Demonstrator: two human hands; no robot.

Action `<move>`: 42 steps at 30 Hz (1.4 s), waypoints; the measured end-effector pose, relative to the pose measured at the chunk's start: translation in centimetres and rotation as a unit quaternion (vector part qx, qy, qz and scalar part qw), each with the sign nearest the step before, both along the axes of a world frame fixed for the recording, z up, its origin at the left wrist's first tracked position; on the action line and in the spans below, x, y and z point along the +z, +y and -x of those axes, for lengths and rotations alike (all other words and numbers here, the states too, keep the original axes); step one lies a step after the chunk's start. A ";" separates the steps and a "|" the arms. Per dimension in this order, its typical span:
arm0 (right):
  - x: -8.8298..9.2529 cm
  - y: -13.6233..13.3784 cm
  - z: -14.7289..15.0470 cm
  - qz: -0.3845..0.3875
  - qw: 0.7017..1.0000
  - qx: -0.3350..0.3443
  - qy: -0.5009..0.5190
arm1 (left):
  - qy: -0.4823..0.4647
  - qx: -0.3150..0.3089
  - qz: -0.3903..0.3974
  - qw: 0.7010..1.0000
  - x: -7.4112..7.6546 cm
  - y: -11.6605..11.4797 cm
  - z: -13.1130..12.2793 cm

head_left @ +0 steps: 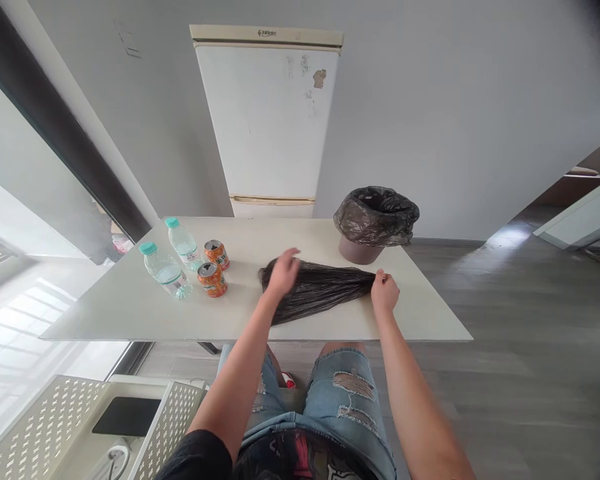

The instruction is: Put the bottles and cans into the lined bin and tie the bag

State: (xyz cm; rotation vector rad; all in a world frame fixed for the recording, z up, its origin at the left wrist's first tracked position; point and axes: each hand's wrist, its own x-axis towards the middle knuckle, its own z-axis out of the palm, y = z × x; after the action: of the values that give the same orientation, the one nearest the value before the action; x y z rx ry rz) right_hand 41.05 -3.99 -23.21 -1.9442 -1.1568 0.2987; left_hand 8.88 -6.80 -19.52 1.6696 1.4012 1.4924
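A black plastic bag [325, 291] lies stretched across the white table [250, 237], wide on the left and bunched to a narrow end on the right. My right hand [385, 291] is closed around that gathered end. Over the bag's wide left part is my left hand [285, 272], its fingers extended; whether it presses on the plastic I cannot tell. Just behind the bag stands a brownish bin [359, 251], lined with another dark bag [375, 230] folded over its rim.
To the left stand two clear bottles with teal caps, one nearer [166, 272] and one farther [183, 241], beside two orange cans [213, 280]. A white fridge [270, 120] rises behind the table. A cream perforated basket [45, 420] sits at lower left.
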 end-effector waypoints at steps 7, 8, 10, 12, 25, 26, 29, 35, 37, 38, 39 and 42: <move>-0.3 0.2 0.0 0.004 0.997 0.061 0.045 | 0.469 -0.084 0.091 0.875 -2.9 -3.1 -5.0; -0.3 0.3 -0.1 -0.005 0.996 0.069 0.062 | 0.479 -0.081 0.095 0.869 -3.3 -3.1 -5.0; -0.3 0.4 -0.4 -0.028 0.991 0.082 0.104 | 0.491 -0.077 0.092 0.863 -3.9 -2.9 -4.8; -0.2 0.4 -0.5 -0.050 0.982 0.094 0.157 | 0.496 -0.076 0.087 0.861 -4.0 -2.8 -4.6; 0.9 -1.4 5.3 -0.069 0.781 0.105 0.612 | 0.464 -0.073 0.066 0.880 -3.9 -3.0 -4.7; 0.8 -1.3 5.7 -0.060 0.768 0.093 0.631 | 0.462 -0.072 0.064 0.882 -4.0 -3.1 -4.7; 0.2 -0.8 6.4 -0.053 0.769 0.069 0.633 | 0.452 -0.072 0.064 0.887 -3.8 -3.2 -4.8; -0.4 -1.0 4.7 -0.084 0.775 0.042 0.625 | 0.335 -0.062 0.042 0.939 -1.4 -3.7 -3.2; -0.3 -1.3 3.5 -0.092 0.772 0.041 0.627 | 0.307 -0.034 0.017 0.951 -0.8 -4.0 -1.3; -0.2 -1.5 2.8 -0.095 0.770 0.037 0.630 | 0.306 -0.031 0.011 0.951 -0.7 -4.3 -0.1; -0.1 -1.6 2.1 -0.099 0.768 0.032 0.632 | 0.311 -0.039 0.013 0.950 -0.7 -4.5 1.2; 0.4 -1.7 0.4 -0.111 0.771 0.017 0.626 | 0.319 -0.077 0.052 0.943 -1.4 -5.5 4.8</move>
State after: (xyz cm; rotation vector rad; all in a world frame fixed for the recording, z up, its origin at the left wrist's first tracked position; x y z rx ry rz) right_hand 40.68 -5.73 -22.85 -1.0474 -0.2690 1.1898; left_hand 4.11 -12.33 -20.94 2.2458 1.5717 0.7932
